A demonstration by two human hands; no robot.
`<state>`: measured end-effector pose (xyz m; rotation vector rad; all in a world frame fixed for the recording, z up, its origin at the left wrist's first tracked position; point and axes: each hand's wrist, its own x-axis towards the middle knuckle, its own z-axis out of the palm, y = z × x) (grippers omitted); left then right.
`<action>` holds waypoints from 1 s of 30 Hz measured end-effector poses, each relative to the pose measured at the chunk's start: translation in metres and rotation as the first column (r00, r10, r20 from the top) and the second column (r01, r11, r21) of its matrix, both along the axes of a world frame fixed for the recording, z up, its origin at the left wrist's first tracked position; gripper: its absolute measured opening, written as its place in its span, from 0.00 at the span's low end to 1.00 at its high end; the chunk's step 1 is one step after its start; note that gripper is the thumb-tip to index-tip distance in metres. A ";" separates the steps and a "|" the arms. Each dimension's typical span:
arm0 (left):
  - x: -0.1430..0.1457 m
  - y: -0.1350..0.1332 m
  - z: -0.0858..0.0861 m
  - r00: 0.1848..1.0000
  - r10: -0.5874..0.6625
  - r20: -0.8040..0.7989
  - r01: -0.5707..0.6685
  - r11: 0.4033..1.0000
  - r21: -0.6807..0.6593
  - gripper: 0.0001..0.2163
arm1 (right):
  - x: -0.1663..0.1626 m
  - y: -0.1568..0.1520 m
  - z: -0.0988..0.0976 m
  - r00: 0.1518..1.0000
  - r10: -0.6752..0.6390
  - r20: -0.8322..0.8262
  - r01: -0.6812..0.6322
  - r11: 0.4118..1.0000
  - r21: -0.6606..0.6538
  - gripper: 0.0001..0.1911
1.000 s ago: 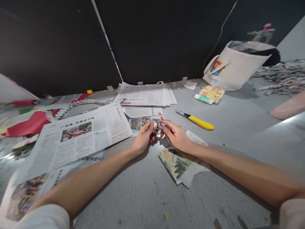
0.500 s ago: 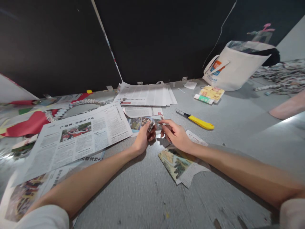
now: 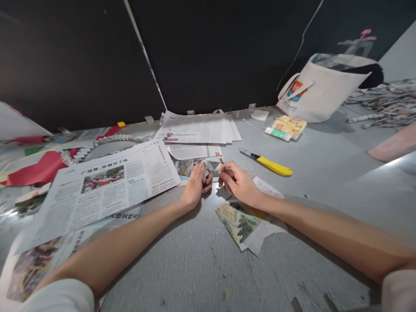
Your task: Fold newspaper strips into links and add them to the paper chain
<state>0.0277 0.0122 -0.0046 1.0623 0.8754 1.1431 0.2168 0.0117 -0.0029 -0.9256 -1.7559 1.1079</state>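
A small folded paper piece is being gripped between the thumb and fingers of the left hand. The right hand is being held just beside it with thumb and fingers curled together; whether anything is being pinched there cannot be told. To the left of the hands a newspaper sheet is lying, the headline "广场舞,你跳对了吗" being shown above a photo. Beyond the hands, a stack of printed sheets is lying, most of its print being too small to be read. Beyond the right hand, a yellow-handled knife is lying; farther right, a white bag is standing, its orange-and-blue logo being too blurred to be read fully. Under the right wrist, a landscape-printed sheet is being partly covered.
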 end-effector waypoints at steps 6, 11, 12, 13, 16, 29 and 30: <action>-0.001 0.000 0.001 0.992 0.031 -0.125 -0.031 1.000 0.001 0.26 | 0.000 0.000 0.004 0.998 -0.023 0.066 0.021 0.999 0.030 0.17; 0.000 0.001 0.000 0.988 0.055 -0.141 -0.050 0.998 0.043 0.27 | 0.000 -0.001 0.006 0.995 -0.022 0.102 0.016 0.998 0.060 0.18; 0.000 0.001 0.000 0.989 0.059 -0.135 -0.053 0.998 0.046 0.27 | 0.000 -0.001 0.006 0.994 -0.018 0.106 0.012 0.998 0.063 0.18; 0.000 0.001 0.000 0.990 0.063 -0.128 -0.057 0.997 0.048 0.27 | 0.001 -0.001 0.006 0.994 -0.013 0.110 0.006 0.998 0.064 0.18; 0.000 0.000 0.001 0.989 0.071 -0.126 -0.068 0.997 0.029 0.25 | 0.001 -0.001 0.007 0.993 0.004 0.119 -0.012 0.997 0.073 0.17; -0.001 -0.001 0.003 0.986 0.098 -0.133 -0.086 0.992 0.091 0.09 | 0.001 -0.003 0.005 0.994 0.017 0.110 -0.030 0.992 0.123 0.14; -0.001 -0.001 0.004 0.986 0.087 -0.141 -0.075 0.993 0.090 0.08 | 0.001 -0.003 0.005 0.994 0.015 0.109 -0.029 0.992 0.125 0.14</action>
